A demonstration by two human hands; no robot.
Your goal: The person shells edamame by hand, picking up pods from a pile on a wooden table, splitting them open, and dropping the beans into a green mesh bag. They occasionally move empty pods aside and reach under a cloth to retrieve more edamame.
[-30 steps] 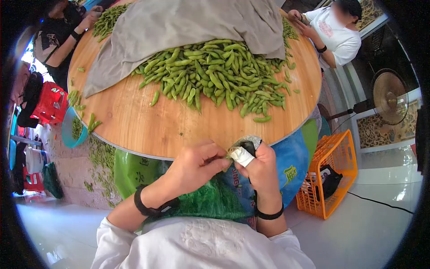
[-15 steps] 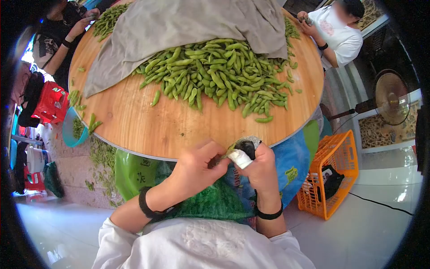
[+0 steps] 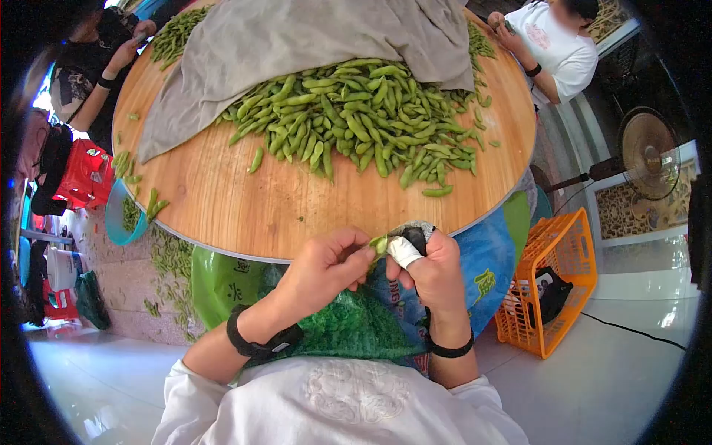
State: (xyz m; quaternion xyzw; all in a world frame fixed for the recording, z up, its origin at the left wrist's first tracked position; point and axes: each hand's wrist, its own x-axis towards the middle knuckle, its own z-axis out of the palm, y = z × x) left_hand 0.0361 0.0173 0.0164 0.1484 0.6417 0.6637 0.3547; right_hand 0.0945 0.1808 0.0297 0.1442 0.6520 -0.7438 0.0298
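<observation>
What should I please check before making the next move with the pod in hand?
1. Pod secure: ok, pinched by the left hand.
2. Right hand close by: ok, beside the pod; whether it grips it, cannot tell.
3. White wrap in place: ok, around the right thumb.
4. Pod emptied of beans: cannot tell, the fingers hide much of it.
5. More pods within view: ok, a pile of pods lies ahead on the round table, running up to the grey cloth.
6. Floor free of scraps: not ok, green pieces are scattered at the left.
</observation>
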